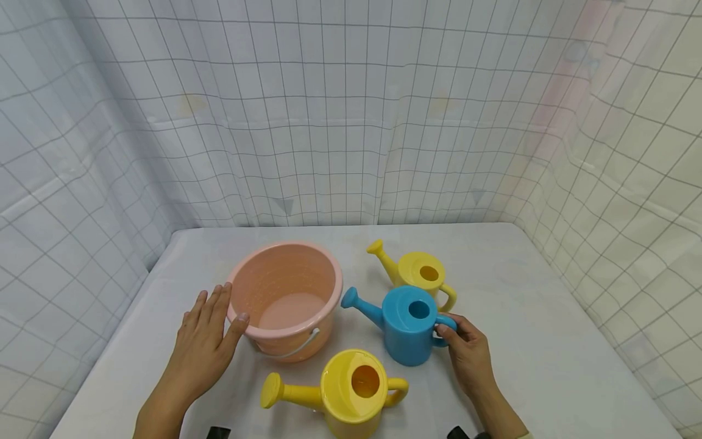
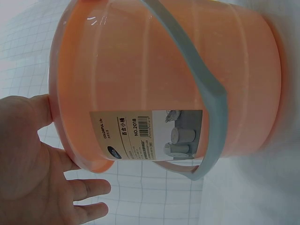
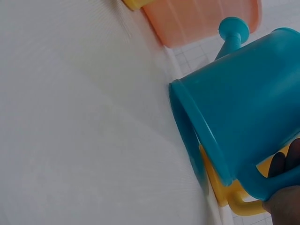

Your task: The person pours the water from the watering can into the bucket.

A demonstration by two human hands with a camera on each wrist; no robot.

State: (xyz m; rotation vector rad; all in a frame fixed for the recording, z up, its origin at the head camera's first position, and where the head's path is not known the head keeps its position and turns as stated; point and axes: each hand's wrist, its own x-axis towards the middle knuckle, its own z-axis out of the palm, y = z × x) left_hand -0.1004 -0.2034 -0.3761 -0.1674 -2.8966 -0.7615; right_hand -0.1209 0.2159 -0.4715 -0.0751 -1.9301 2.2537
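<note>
A pink bucket [image 1: 287, 305] stands upright at the left, with a label [image 2: 145, 136] on its side and a grey handle [image 2: 213, 108] hanging down. My left hand [image 1: 205, 347] rests against its rim, thumb and fingers extended and touching the edge. With thumb and fingers, my right hand [image 1: 468, 356] grips the handle of a blue watering can [image 1: 408, 332], whose spout points left towards the bucket. In the right wrist view a dark gap shows under the blue can [image 3: 243, 103], so its base appears slightly off the table.
One yellow watering can [image 1: 353, 390] is in front, its spout pointing left. Another yellow watering can [image 1: 419, 268] stands behind the blue one, partly hidden by it. White gridded curtains [image 1: 340, 122] surround the white table [image 1: 548, 341] at the back and sides.
</note>
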